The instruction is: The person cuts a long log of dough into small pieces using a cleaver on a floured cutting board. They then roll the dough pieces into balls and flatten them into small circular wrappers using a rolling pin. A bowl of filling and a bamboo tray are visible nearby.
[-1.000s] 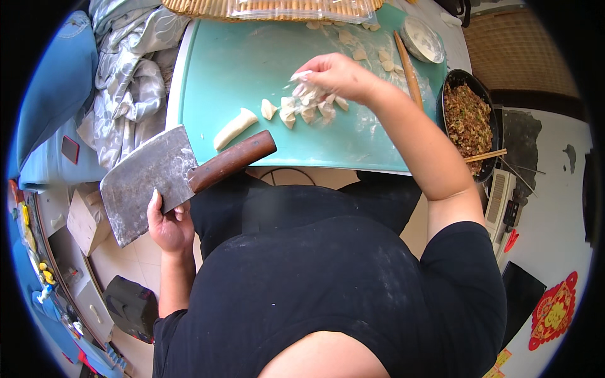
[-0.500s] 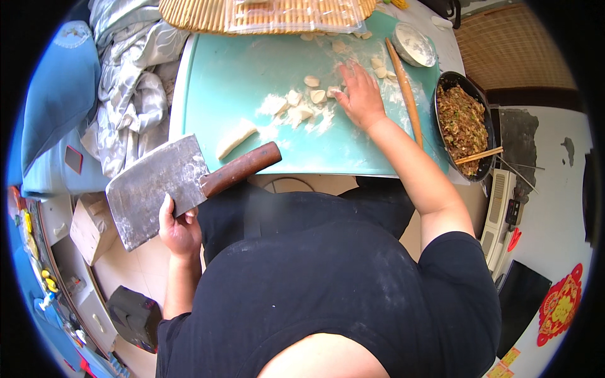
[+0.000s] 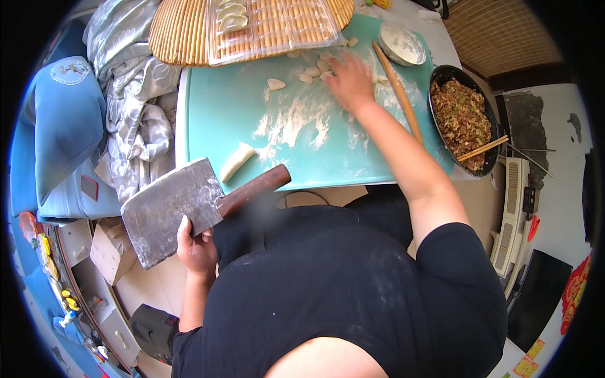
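Note:
My left hand (image 3: pixel 196 253) grips a broad cleaver (image 3: pixel 171 213) by its metal blade, in front of the table's near edge. The cleaver's dark wooden handle points right, over the edge of the green mat (image 3: pixel 213 104). On the far part of the mat, my right hand (image 3: pixel 350 82) lies over small dough pieces (image 3: pixel 310 74), its fingers apart and slightly blurred. Some pieces are partly hidden under it. One dough piece (image 3: pixel 275 84) lies apart to the left. A short dough roll (image 3: pixel 237 162) rests near the front edge, beside smeared flour (image 3: pixel 293 120).
A rolling pin (image 3: pixel 400 94) lies right of my right hand, by a bowl of flour (image 3: pixel 403 45). Farther right stands a black pan of minced filling (image 3: pixel 460 116) with chopsticks (image 3: pixel 482 148). At the back, a clear plastic tray (image 3: pixel 277 43) with several dumplings (image 3: pixel 233 22) sits on a woven mat (image 3: pixel 178 39).
My right hand has swept dough pieces from the mat's middle toward the far side, leaving smeared flour. My left hand still holds the cleaver. The view has shifted, showing more of the tray.

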A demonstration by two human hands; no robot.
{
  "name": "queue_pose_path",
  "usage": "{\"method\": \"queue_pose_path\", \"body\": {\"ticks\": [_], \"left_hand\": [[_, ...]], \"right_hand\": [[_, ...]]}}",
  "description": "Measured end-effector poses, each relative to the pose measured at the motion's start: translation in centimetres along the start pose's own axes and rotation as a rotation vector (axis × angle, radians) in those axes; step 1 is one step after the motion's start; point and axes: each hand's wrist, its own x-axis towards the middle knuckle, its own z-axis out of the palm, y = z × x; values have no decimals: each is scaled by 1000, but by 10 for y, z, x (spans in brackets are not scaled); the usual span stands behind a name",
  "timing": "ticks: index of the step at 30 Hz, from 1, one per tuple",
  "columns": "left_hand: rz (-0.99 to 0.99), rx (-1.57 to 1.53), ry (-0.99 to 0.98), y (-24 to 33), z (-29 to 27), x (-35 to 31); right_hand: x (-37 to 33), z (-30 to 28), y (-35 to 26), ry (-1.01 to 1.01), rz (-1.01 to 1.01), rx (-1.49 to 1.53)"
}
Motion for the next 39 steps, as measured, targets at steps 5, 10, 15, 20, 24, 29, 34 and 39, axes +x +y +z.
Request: {"method": "queue_pose_path", "body": {"ticks": [5, 10, 15, 20, 24, 29, 34, 39], "left_hand": [[-6, 24, -8, -9, 1, 5], [-71, 36, -61, -8, 17, 9], [-170, 183, -61, -15, 43, 9], [-271, 209, -150, -31, 77, 21], [184, 345, -596, -33, 110, 35], [823, 1369, -198, -39, 62, 86], [916, 1436, -260, -70, 36, 93], [967, 1263, -223, -91, 85, 95]], "right_hand": [[-48, 15, -19, -5, 156, 60], [-19, 7, 11, -26, -94, 78], [-51, -34, -25, 133, -325, 443], [-115, -100, -85, -182, -510, 491], [-121, -104, -59, 60, -379, 476], [-153, -93, -3, 132, -85, 735], [-174, -104, 8, 43, 179, 1063], [-154, -103, -6, -136, 320, 1106]]}}
